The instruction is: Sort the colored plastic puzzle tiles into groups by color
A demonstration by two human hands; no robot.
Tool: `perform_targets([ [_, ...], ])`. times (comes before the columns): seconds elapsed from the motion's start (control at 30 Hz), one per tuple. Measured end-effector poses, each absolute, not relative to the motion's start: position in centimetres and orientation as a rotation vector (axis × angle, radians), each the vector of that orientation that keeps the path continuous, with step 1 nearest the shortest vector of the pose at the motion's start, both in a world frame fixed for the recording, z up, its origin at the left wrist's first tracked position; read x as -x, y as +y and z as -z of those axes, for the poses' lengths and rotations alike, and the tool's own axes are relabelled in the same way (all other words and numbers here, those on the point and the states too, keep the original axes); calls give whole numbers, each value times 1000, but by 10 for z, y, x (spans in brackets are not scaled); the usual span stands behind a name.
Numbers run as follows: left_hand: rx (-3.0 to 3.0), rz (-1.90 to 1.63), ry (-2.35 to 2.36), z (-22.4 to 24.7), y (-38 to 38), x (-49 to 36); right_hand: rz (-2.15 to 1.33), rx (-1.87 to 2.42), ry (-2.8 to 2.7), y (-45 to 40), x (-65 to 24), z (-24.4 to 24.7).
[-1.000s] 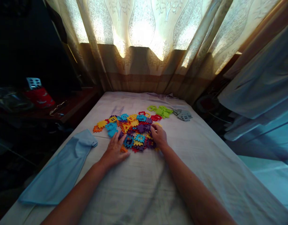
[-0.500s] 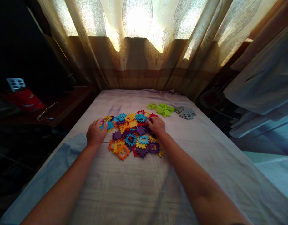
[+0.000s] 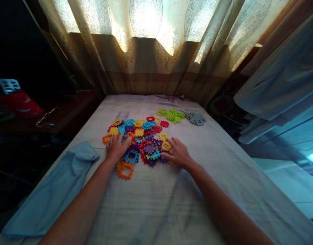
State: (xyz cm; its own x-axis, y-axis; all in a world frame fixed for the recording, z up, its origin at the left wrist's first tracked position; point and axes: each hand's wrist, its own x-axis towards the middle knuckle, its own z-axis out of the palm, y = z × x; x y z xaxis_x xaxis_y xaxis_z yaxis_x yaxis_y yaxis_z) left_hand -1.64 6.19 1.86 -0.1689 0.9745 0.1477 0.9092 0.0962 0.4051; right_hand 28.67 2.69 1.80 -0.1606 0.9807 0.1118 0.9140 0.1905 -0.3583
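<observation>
A mixed pile of flat toothed plastic pieces in purple, red, yellow, orange and blue lies on the sheet, with a purple piece (image 3: 149, 148) near its middle. My left hand (image 3: 117, 147) rests on the pile's left part, fingers spread over blue and orange pieces. At the right edge, my right hand (image 3: 178, 152) has its fingers apart, touching yellow and purple pieces. An orange frame-shaped piece (image 3: 126, 170) lies at the near edge. Beyond the pile are green pieces (image 3: 174, 116) and, beside them, grey pieces (image 3: 197, 119).
A light blue cloth (image 3: 62, 187) lies on the left of the white sheet (image 3: 151, 207). Patterned curtains (image 3: 151, 61) hang behind the bed. A dark table with a red item (image 3: 23, 105) stands at the left, and pale fabric (image 3: 276, 78) hangs at the right.
My left hand has moved right onto the pile. My right hand has come nearer and opened at the right edge. The coloured pieces have shifted and been rearranged; the camera view has moved slightly.
</observation>
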Motion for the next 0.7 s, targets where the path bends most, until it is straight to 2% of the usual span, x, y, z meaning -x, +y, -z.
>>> perform_targets([
  [0.17,-2180,-710,1733,-8,14,22,-374,1728,-2305,-1,-264,-15],
  [0.3,-2324,-544,1608,-6,-26,36,-362,1620,-2083,10,-242,-10],
  [0.47,-2464,-423,1617,2,-50,37,-455,1556,-1614,20,-249,11],
  [0.7,-2326,-806,1914,-6,1,-26,-636,1495,-1259,20,-259,22],
])
